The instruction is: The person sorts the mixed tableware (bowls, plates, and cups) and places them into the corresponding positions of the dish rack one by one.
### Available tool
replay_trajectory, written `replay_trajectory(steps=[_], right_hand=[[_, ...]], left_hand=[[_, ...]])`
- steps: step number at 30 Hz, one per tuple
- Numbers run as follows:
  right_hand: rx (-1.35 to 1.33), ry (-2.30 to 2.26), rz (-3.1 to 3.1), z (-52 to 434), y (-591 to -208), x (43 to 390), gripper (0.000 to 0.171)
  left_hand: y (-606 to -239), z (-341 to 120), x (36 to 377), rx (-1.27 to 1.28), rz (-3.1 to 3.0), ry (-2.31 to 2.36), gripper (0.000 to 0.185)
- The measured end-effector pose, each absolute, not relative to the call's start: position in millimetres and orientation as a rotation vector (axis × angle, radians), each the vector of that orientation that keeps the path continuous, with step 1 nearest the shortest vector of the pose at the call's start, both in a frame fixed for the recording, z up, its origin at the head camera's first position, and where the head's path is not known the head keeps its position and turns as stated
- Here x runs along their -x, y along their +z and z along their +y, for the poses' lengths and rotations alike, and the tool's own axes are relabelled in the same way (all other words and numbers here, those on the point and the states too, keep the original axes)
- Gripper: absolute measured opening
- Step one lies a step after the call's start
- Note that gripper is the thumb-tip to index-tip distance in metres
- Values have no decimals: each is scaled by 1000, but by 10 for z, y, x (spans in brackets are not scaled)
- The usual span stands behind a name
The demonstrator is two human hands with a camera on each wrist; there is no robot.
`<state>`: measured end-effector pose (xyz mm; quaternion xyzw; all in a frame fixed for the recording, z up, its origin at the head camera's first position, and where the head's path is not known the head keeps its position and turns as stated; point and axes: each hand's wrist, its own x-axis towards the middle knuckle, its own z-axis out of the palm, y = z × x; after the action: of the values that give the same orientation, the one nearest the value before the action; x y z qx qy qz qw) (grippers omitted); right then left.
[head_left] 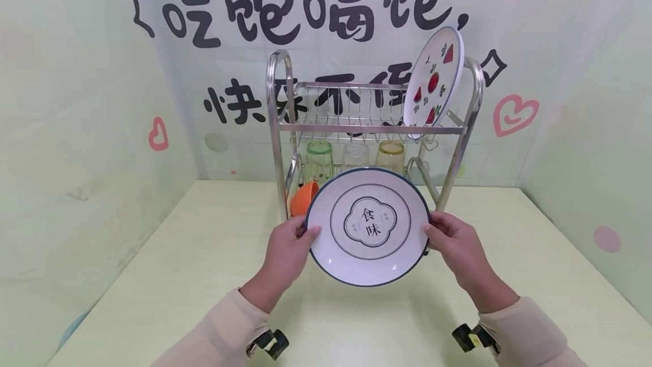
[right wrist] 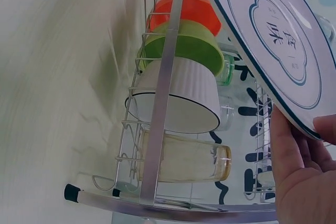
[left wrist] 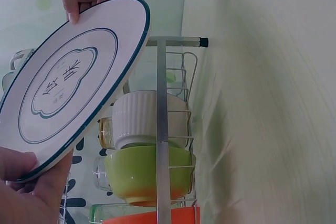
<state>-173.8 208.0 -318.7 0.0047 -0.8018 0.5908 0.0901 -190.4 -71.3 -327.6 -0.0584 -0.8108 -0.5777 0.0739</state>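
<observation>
A white plate (head_left: 369, 268) with a dark blue rim and black characters at its centre is held up in front of a metal dish rack (head_left: 372, 128), its face toward the head camera. My left hand (head_left: 285, 251) pinches the plate's left edge, thumb on the face and fingers behind. On the opposite edge my right hand (head_left: 457, 248) grips it the same way. The right wrist view also shows the right thumb (right wrist: 325, 127) on the rim. In the head view the plate hides much of the rack's lower tier.
A fruit-patterned plate (head_left: 435, 81) stands upright at the upper tier's right end. Below are an orange bowl (head_left: 304, 198), a green bowl (left wrist: 149, 171), a white ribbed bowl (right wrist: 181, 95), and green-rimmed (head_left: 319, 158), clear (head_left: 355, 154) and amber-rimmed (head_left: 390, 154) upside-down glasses.
</observation>
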Motion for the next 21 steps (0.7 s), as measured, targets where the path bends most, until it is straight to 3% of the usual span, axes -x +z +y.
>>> replay_trajectory(steps=[21], right_hand=[[-259,1904,-2402,2003,-3078,1811,43]], left_hand=[[-3181,-719,1906,142,-2396,-1813,21]])
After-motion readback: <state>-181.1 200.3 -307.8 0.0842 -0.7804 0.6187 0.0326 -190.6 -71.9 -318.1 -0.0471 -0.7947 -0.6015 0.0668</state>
